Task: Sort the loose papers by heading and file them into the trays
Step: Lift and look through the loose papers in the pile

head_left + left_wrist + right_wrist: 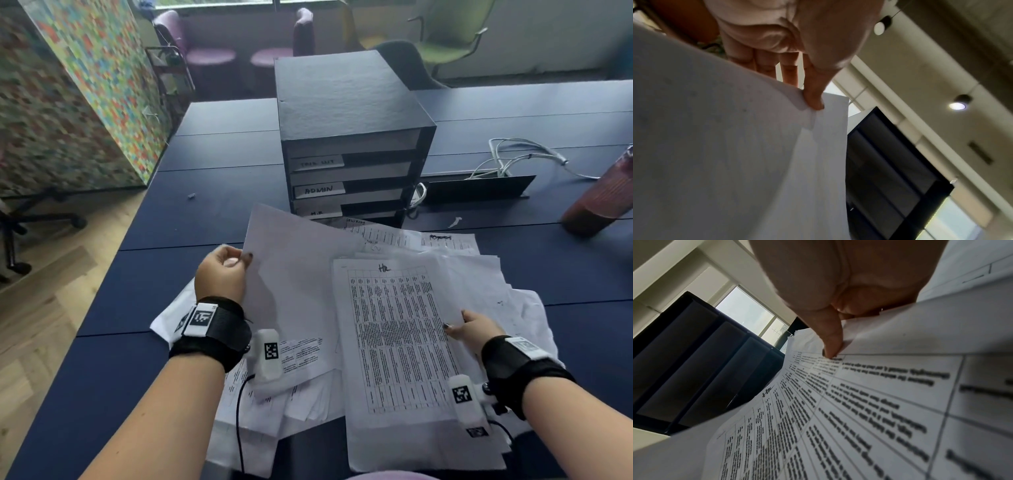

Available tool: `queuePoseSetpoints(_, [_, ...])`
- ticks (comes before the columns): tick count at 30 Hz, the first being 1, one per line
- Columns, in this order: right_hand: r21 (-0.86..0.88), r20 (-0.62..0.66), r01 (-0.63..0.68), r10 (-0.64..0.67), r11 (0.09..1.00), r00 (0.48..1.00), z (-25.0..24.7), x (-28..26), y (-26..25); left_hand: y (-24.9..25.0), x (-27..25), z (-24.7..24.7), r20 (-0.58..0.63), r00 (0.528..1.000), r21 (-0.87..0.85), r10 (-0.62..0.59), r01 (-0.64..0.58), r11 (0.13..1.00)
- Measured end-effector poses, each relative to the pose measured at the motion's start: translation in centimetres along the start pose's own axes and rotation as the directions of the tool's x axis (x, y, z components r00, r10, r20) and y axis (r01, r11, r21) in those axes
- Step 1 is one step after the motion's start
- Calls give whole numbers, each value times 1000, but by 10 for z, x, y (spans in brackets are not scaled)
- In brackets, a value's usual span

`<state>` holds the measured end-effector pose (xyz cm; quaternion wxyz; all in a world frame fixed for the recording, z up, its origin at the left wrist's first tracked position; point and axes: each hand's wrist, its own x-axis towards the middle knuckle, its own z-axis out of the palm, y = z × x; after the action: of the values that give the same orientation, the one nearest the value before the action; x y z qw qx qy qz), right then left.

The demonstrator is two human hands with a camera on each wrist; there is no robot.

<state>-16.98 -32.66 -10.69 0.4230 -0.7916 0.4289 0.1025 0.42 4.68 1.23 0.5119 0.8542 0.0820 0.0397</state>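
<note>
A black stack of trays [352, 137] stands mid-table; two slot labels read "ADMIN" [319, 189] and "H.R", and the top label is unreadable. Loose papers [308, 401] lie scattered in front of it. My left hand [241, 260] pinches the left edge of a sheet [294, 274] raised off the pile, blank side towards me. In the left wrist view the thumb [813, 100] presses that sheet [735, 146]. My right hand [452, 327] pinches the right edge of a printed table sheet headed "HR" [394, 335]. Its thumb [830, 350] lies on the print [859, 410].
White cables [513, 157] and an open black cable flap [479, 186] lie right of the trays. A reddish bottle [603, 198] stands at the far right. A colourful partition [85, 85] and a chair base flank the table's left edge. Chairs stand behind the table.
</note>
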Motion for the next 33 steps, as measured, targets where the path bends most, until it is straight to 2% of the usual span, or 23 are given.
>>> queuePoseSetpoints(3, [-19,8,-12,12,1000,1000,1,9,7,39,-11,-7,-41,981,-33,188,-190,981])
queuePoseSetpoints(5, [-21,7,-9,9,1000,1000,1,11,7,69,-27,-10,-27,949,-140,313,-314,939])
queuePoseSetpoints(7, [-19,-2,-3,3,1000,1000,2,10,6,93,-49,-10,37,912,-293,408,-380,877])
queuePoseSetpoints(8, [-24,-5,-7,7,1000,1000,1,9,5,102,-61,-9,105,878,-354,467,-406,843])
queuePoseSetpoints(9, [-20,-7,-12,12,1000,1000,0,8,5,105,-72,-5,194,818,-380,542,-447,810])
queuePoseSetpoints(11, [-3,0,-11,11,1000,1000,-2,3,1,97,-87,8,417,640,-329,645,-556,764])
queuePoseSetpoints(12, [5,13,-9,9,1000,1000,-3,0,0,89,-93,16,528,565,-271,634,-595,757])
queuePoseSetpoints(14, [13,20,-6,6,1000,1000,-5,-1,-1,64,-101,33,695,475,-150,540,-638,755])
queuePoseSetpoints(18, [117,52,-72,66,991,996,-8,3,2,24,-116,56,881,405,91,242,-650,755])
queuePoseSetpoints(20, [136,54,-79,73,988,996,-9,2,2,14,-121,60,916,379,147,131,-621,770])
queuePoseSetpoints(22, [172,63,-79,69,982,996,-10,3,2,12,-123,61,936,349,164,40,-536,828])
queuePoseSetpoints(23, [196,68,-86,74,977,995,-9,4,2,12,-123,60,939,344,172,3,-478,861])
queuePoseSetpoints(24, [204,79,-90,75,975,994,-8,2,1,11,-122,61,931,365,180,-10,-435,882])
queuePoseSetpoints(25, [210,71,-79,65,974,995,-7,4,2,9,-118,61,905,425,196,-2,-413,889])
queuePoseSetpoints(28, [200,29,-54,49,978,998,-6,-1,1,-7,-95,59,705,710,330,14,-344,879])
queuePoseSetpoints(29, [211,22,-45,41,976,999,-7,1,2,-13,-87,57,639,769,384,-14,-303,872])
queuePoseSetpoints(31, [279,52,-54,41,959,998,-7,2,2,-26,-75,51,558,821,493,-120,-212,844])
queuePoseSetpoints(33, [351,72,-71,49,934,996,-6,5,4,-36,-71,48,541,809,545,-231,-128,829])
